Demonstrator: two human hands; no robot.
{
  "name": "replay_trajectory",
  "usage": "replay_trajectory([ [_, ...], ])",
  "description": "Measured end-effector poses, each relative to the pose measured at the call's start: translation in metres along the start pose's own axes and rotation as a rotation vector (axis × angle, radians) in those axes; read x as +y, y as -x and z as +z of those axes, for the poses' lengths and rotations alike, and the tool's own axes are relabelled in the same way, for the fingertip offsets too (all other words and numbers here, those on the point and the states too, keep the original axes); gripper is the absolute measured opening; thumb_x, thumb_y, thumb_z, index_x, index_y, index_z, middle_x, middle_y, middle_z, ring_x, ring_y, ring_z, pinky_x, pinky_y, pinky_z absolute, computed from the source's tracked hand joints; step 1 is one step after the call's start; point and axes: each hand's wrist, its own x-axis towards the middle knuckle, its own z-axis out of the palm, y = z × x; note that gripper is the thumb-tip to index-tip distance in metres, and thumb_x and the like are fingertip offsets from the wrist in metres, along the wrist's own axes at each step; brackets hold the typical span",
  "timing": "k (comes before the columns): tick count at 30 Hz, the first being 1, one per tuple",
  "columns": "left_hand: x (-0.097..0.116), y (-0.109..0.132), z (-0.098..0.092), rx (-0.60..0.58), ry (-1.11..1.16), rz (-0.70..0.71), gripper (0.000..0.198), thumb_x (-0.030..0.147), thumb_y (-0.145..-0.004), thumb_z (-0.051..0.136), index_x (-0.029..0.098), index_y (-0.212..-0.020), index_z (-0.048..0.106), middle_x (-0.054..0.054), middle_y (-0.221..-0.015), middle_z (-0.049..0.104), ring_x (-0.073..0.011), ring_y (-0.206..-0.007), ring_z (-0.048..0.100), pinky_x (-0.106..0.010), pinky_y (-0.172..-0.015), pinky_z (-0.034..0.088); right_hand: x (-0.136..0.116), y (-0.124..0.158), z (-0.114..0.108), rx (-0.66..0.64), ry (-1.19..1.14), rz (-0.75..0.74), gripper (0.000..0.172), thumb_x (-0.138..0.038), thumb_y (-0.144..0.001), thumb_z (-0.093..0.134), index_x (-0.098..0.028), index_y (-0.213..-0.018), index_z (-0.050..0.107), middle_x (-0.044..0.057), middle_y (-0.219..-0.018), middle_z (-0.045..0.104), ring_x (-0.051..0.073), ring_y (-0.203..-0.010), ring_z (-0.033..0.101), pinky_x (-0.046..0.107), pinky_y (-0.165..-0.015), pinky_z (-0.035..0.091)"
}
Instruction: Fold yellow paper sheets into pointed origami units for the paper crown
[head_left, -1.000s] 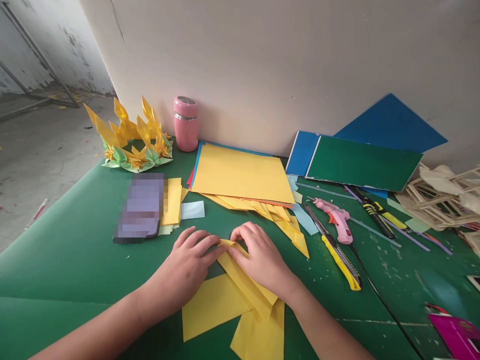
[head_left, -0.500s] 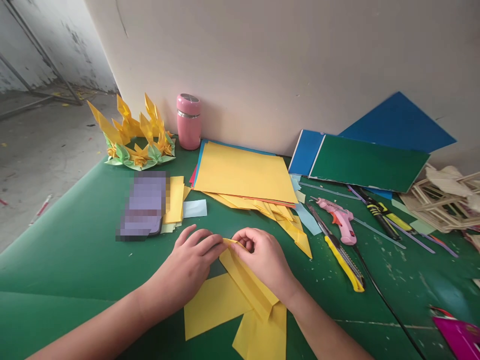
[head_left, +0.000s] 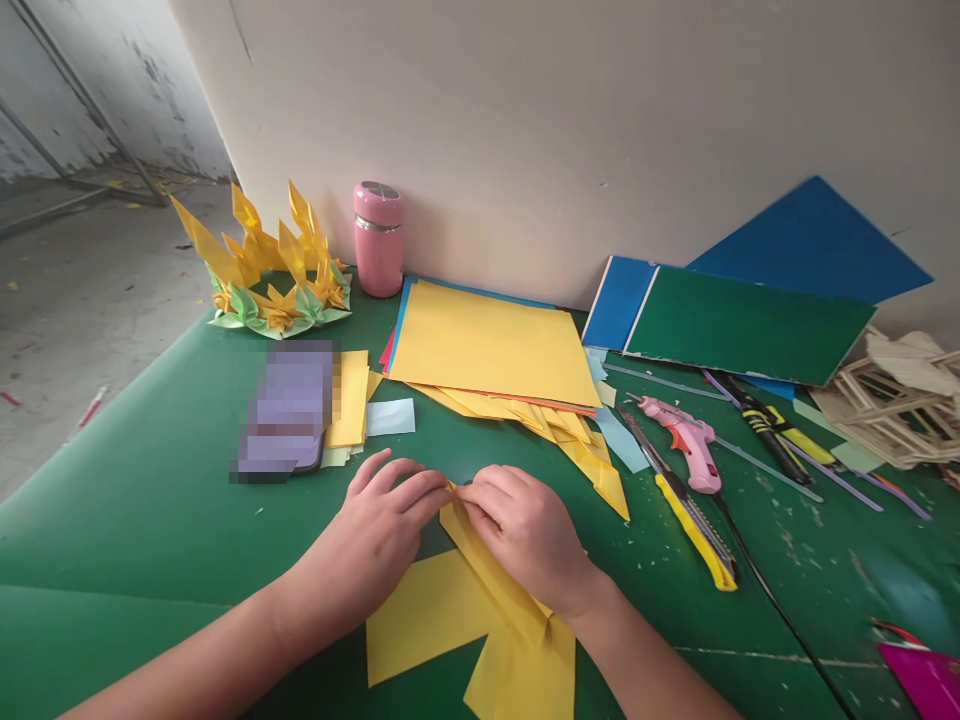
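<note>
A folded strip of yellow paper (head_left: 491, 568) slants down to the right between my hands. My left hand (head_left: 390, 535) pinches its upper tip between thumb and fingers. From the other side, my right hand (head_left: 525, 535) has its fingertips closed on the same tip and its palm over the strip's right edge. Under the strip lie flat yellow sheets, one to the left (head_left: 420, 615) and one nearer the front (head_left: 525, 665). Beyond my hands is a stack of large sheets with yellow on top (head_left: 495, 345), folded yellow pieces (head_left: 577, 445) poking out beneath it.
At the back left stand a paper crown (head_left: 281, 290) and a pink bottle (head_left: 379, 240), with a blurred phone (head_left: 289, 410) nearer. On the right lie a yellow cutter (head_left: 694, 530), a pink glue gun (head_left: 686, 440) with its cord, pliers (head_left: 769, 425) and a wooden frame (head_left: 892, 400).
The fingers of my right hand have closed in at the strip's tip and now cover more of its right edge. My left hand keeps its pinch. The view has shifted slightly.
</note>
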Motion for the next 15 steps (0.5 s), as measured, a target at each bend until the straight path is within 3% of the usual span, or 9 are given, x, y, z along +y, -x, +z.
replay_trajectory([
  [8, -0.0007, 0.0006, 0.0019, 0.036, 0.022, 0.003, 0.045, 0.002, -0.083, 0.036, 0.025, -0.109, 0.064, 0.0, -0.11, 0.069, -0.0195, -0.105, 0.057, -0.043, -0.111, 0.024, 0.0043, -0.0009, -0.0042, -0.065, 0.02, -0.057, 0.028, -0.014, -0.096, 0.041, -0.017, -0.082, 0.065, 0.005, -0.073, 0.063, 0.016, -0.068, 0.058, 0.028, -0.063, 0.048],
  [15, -0.0005, 0.0012, 0.0023, 0.032, 0.014, 0.009, 0.045, 0.002, -0.083, 0.037, 0.025, -0.109, 0.065, -0.001, -0.11, 0.069, -0.0199, -0.107, 0.057, -0.044, -0.111, 0.025, 0.0036, -0.0001, -0.0041, -0.095, 0.08, -0.096, 0.031, -0.013, -0.096, 0.038, -0.017, -0.081, 0.064, 0.005, -0.072, 0.061, 0.016, -0.067, 0.055, 0.028, -0.061, 0.045],
])
